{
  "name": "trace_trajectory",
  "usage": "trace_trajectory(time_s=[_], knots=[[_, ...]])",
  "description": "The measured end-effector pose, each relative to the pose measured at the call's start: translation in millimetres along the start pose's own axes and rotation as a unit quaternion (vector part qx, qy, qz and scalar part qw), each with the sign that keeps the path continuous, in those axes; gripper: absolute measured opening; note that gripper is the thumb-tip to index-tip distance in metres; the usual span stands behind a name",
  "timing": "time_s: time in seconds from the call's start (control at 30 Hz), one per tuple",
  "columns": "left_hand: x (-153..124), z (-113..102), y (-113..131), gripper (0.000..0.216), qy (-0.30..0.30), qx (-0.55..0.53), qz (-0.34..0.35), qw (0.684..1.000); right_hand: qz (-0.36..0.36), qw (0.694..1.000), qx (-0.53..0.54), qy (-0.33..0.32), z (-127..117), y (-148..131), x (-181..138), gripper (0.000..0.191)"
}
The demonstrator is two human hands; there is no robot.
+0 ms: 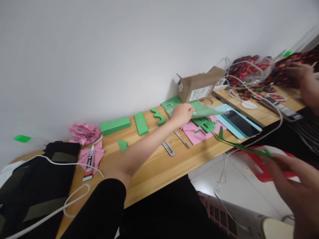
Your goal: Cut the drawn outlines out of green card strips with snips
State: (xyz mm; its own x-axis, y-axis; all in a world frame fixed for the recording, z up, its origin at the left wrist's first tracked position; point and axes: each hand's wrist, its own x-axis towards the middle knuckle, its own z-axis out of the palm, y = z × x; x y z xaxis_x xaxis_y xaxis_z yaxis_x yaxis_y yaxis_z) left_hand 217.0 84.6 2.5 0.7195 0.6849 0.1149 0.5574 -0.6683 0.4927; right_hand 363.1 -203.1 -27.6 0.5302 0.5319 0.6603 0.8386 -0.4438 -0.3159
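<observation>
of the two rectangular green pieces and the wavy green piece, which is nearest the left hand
The wavy green piece, left of the left hand; the shorter rectangular piece lies farther left, and the longer one farthest.

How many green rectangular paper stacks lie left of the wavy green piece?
2: the wider stack beside the crumpled pink paper, the narrower stack beside the wavy green piece.

Soft light, glare on the floor (246, 189), blur over the right hand (296, 182)
</observation>
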Motion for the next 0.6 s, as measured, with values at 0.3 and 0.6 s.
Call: trace_trajectory(time_s=[0.3, 0.6], knots=[[60.2, -63.3, -22.3, 0.025, 0.161, -0.155, -0.072, 0.972, 0.225, 0.898, 0.31, -0.215, 67.9, -57.0, 69.0, 0.024], [81.8, -65.7, -30.4, 0.022, 0.194, -0.231, -0.099, 0.948, 0.385, 0.809, 0.341, -0.284, 170.9, -72.7, 124.5, 0.035]])
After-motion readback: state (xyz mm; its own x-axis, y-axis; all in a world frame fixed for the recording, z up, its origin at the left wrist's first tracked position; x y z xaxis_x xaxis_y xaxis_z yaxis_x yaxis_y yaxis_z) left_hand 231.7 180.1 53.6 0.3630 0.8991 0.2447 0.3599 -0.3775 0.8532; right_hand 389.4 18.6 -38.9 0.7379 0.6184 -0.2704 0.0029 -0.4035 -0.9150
